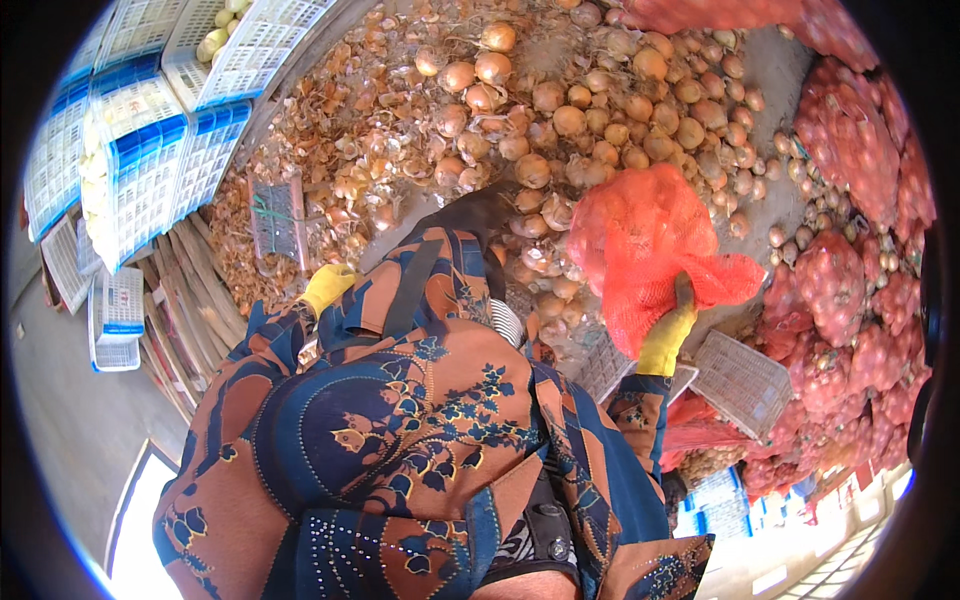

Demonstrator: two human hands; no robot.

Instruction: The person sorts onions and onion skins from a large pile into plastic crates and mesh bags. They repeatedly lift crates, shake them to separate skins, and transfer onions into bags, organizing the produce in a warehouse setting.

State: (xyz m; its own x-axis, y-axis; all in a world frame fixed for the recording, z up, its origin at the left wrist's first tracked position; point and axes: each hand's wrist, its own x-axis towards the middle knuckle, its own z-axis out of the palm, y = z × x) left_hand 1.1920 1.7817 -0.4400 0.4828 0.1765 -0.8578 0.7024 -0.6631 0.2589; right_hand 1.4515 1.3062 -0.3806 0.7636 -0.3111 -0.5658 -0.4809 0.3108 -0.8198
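Note:
My right hand (679, 319), in a yellow glove with dark fingers, grips a red mesh sack (646, 225) by its gathered material. The sack hangs over the near edge of an onion pile (570, 120); how much it holds cannot be made out. By my left hip is my left hand (328, 289), also in a yellow glove, with its fingers partly hidden against my clothing. Beyond it, a small frame tied with green cord (276, 223) lies among loose brown onion skins (330, 142).
White and blue plastic crates (150, 142), some holding peeled onions (217, 41), are stacked at upper left beside wooden poles (191, 285). Filled red mesh sacks (832, 292) are heaped along the right. A grey plastic crate (741, 382) lies tilted near my right forearm.

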